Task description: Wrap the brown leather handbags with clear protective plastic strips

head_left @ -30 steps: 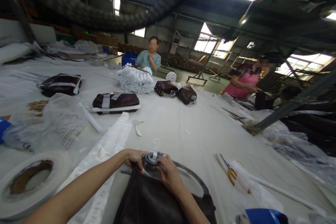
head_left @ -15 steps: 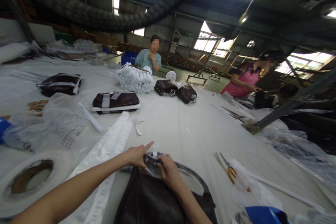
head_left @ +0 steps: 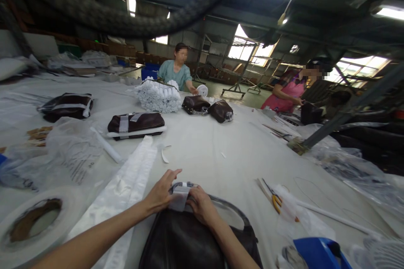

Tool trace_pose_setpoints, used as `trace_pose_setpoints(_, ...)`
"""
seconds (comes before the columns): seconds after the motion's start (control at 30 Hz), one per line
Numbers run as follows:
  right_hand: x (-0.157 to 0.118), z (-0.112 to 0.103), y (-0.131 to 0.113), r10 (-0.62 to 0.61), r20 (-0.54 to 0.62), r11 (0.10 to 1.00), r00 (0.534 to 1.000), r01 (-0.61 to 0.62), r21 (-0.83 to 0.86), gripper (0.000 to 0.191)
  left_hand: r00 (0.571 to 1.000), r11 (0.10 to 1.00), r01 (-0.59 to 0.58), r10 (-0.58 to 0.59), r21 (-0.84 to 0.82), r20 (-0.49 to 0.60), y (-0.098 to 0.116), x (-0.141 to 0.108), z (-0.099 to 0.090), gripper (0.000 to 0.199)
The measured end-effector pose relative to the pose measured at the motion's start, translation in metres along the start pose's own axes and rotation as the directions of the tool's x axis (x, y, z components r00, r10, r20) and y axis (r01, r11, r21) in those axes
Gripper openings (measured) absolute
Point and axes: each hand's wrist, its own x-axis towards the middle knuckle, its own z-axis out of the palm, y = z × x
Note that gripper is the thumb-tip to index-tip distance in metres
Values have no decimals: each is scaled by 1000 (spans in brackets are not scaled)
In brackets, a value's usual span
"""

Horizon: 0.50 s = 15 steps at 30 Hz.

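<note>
A dark brown leather bag (head_left: 179, 239) lies at the near edge of the table, its strap (head_left: 233, 210) curving out to the right. At its top is a piece of translucent white wrap (head_left: 179, 200) over the strap's metal part. My left hand (head_left: 162, 191) pinches the wrap's left side with thumb and lower fingers, the index finger pointing away. My right hand (head_left: 202, 206) has its fingers curled on the wrap's right side, against the strap.
Left are a tape roll (head_left: 11, 218), plastic bags (head_left: 69, 151) and a white strip (head_left: 126, 185). Yellow-handled scissors (head_left: 276, 202) and a blue object (head_left: 318, 252) lie right. Wrapped bags (head_left: 139, 124) stand farther back. Two people (head_left: 176, 69) are across the table.
The translucent wrap now lies flatter across the strap between my hands. My left hand has shifted slightly left. The person in teal has lowered a hand from the chin toward a white round object.
</note>
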Motion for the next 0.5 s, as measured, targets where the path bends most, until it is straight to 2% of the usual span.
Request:
trace_pose_setpoints(0.03, 1, 0, 0, 1, 5, 1000, 1000, -1, 2, 18, 995, 993, 88, -92, -82, -46, 2, -3, 2, 68)
trace_pose_setpoints(0.1, 2, 2, 0, 7, 12, 1000, 1000, -7, 7, 16, 971, 939, 214, -234, -271, -45, 6, -11, 5, 68)
trace_pose_setpoints(0.13, 3, 2, 0, 10, 14, 1000, 1000, -11, 11, 15, 966, 907, 236, -256, -349, -13, 9, -16, 7, 68)
trace_pose_setpoints(0.2, 5, 2, 0, 10, 21, 1000, 1000, -10, 27, 16, 973, 874, 222, -230, -432, 33, 17, -28, 9, 69)
trace_pose_setpoints(0.27, 5, 0, -2, 6, 19, 999, 1000, -7, 46, 26, 983, 895, 180, -173, -409, 54, 30, -42, 11, 69)
trace_pose_setpoints(0.37, -6, -13, -14, 19, -10, 998, 1000, -19, 57, 53, 988, 949, 153, -138, -276, 73, 54, -62, 17, 70)
trace_pose_setpoints(0.43, -23, -26, -29, 14, 9, 998, 1000, -14, 65, 68, 986, 962, 168, -169, -216, 12, 67, -71, 24, 70)
trace_pose_setpoints(0.5, -48, -37, -49, -10, 77, 996, 997, 3, 84, 76, 962, 946, 220, -251, -236, -108, 75, -76, 31, 68)
